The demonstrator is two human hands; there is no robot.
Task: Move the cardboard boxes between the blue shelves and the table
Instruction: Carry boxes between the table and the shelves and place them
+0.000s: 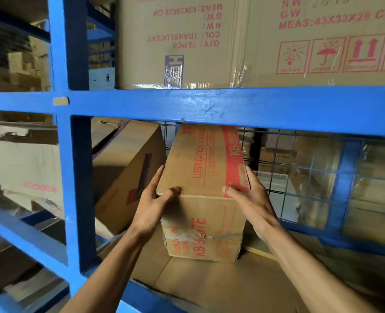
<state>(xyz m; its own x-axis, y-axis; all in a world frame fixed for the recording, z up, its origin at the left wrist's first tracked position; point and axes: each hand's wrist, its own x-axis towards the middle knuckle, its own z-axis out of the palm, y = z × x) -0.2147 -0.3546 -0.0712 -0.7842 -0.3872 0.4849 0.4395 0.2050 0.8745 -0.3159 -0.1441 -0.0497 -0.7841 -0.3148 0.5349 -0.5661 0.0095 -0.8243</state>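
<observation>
Where the box stands: the lubrication box [206,177] is on the lower level of the blue shelves [232,107], end-on to me. Its near end seems to rest on the cardboard liner [209,283], and its far end reaches toward the wire mesh [300,177].
Left hand: my left hand [155,206] grasps the near left corner, thumb hooked over the top edge, fingers along the side.
Right hand: my right hand [252,199] clasps the near right corner the same way.
Neighbours: a tilted box [128,168] is just to the left, and large boxes [175,41] fill the level above.
Progress: I judge one box is mid-transfer, but I cannot tell whether it is going in or coming out.
Left to do: the table is out of view, so I cannot count what is done. Several boxes remain shelved.
</observation>
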